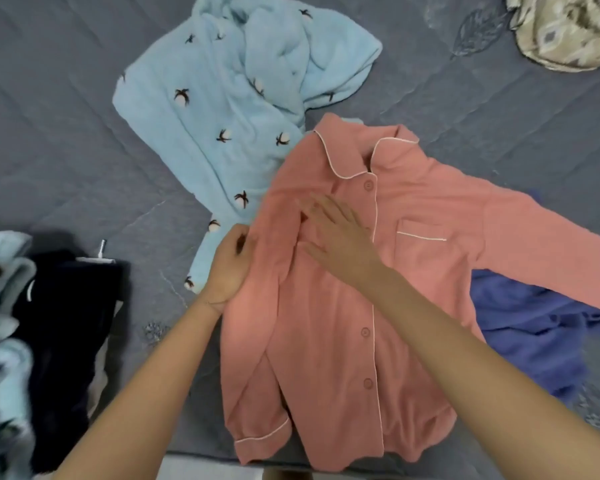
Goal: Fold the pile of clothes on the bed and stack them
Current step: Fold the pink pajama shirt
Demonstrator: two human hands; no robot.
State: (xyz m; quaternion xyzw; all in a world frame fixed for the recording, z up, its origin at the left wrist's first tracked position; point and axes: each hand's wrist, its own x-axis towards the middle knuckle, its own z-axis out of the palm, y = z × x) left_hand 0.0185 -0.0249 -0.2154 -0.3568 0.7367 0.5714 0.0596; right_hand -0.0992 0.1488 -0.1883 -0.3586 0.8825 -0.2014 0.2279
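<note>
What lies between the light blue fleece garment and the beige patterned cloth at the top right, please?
Only bare grey bedspread, quilted with a leaf motif, as the head view shows.

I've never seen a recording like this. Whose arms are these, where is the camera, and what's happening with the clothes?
No machine here: these are a person's two bare arms, filmed by one camera worn on their head, looking down at the bed. A pink pyjama shirt lies buttoned, front up, on the grey bed cover. The left hand grips its folded-in side, where one sleeve is laid over the front; the right hand lies flat on the chest. The other sleeve stretches out to the right over a purple garment. A light blue fleece garment lies crumpled behind, a dark garment at the left.
</note>
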